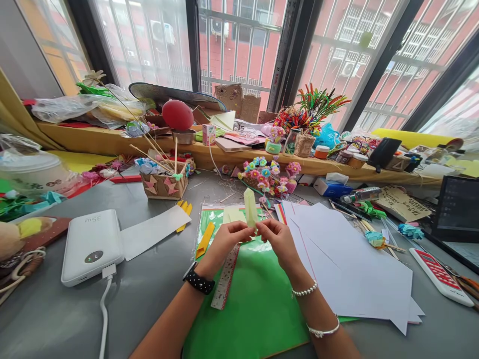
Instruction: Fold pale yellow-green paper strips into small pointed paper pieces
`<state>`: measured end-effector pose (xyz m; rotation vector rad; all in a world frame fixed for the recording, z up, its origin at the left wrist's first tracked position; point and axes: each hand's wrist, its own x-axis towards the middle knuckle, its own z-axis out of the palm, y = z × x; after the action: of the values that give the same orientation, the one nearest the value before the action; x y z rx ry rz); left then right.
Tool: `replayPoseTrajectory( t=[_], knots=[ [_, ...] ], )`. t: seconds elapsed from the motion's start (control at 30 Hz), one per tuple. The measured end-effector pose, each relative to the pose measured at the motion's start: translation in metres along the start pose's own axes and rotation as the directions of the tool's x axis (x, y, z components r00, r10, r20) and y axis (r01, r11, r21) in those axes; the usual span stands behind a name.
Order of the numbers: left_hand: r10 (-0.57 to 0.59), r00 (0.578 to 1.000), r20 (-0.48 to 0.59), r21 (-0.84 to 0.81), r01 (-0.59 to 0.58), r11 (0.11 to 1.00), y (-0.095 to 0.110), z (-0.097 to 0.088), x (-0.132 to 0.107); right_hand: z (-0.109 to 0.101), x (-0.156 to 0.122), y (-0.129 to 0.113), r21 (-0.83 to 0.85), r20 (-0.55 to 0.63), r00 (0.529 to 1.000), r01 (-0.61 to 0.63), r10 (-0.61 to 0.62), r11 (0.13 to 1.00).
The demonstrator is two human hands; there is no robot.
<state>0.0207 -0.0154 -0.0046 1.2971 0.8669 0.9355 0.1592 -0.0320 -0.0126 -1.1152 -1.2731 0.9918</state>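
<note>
My left hand [223, 243] and my right hand [279, 240] meet above a green sheet [258, 299] on the grey table. Both pinch the lower end of a narrow pale yellow-green folded paper piece [250, 208], which stands upright between them. A black watch sits on my left wrist and bead bracelets on my right. A patterned ruler [226, 277] lies on the green sheet under my left hand. A yellow folded strip [205, 239] lies just left of it.
White paper sheets [348, 264] spread to the right. A white power bank [91, 244] with cable lies at left, a white paper strip [153, 230] beside it. A cardboard box with sticks [164, 184], paper flowers [267, 177], a red calculator [441, 275] and a cluttered windowsill surround the table.
</note>
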Motion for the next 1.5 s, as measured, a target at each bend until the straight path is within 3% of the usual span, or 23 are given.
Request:
replayPoseTrajectory(
  t=[0.33,0.6,0.97,1.2,1.5],
  knots=[
    [-0.02,1.0,0.019,-0.066,0.021,0.998,-0.004,0.0,0.001,-0.001,0.0,0.002,0.001,-0.005,1.0,0.003,-0.003,1.0],
    [0.019,0.999,-0.033,-0.01,-0.019,1.0,-0.003,0.0,0.001,-0.004,0.003,0.005,-0.064,0.01,1.0,0.018,-0.017,0.998],
    [0.044,0.999,-0.013,0.11,-0.042,0.993,-0.008,0.004,0.004,-0.001,0.003,0.011,-0.174,-0.035,0.996,0.079,-0.086,0.982],
    [0.117,0.983,-0.139,0.197,-0.089,0.976,-0.014,0.002,0.007,0.0,0.001,0.007,-0.272,-0.061,0.993,0.078,-0.098,0.959],
    [0.134,0.981,-0.139,0.247,-0.097,0.964,-0.021,0.008,0.006,0.006,-0.001,0.006,-0.1,-0.079,0.994,-0.08,0.072,0.992]
  ],
)
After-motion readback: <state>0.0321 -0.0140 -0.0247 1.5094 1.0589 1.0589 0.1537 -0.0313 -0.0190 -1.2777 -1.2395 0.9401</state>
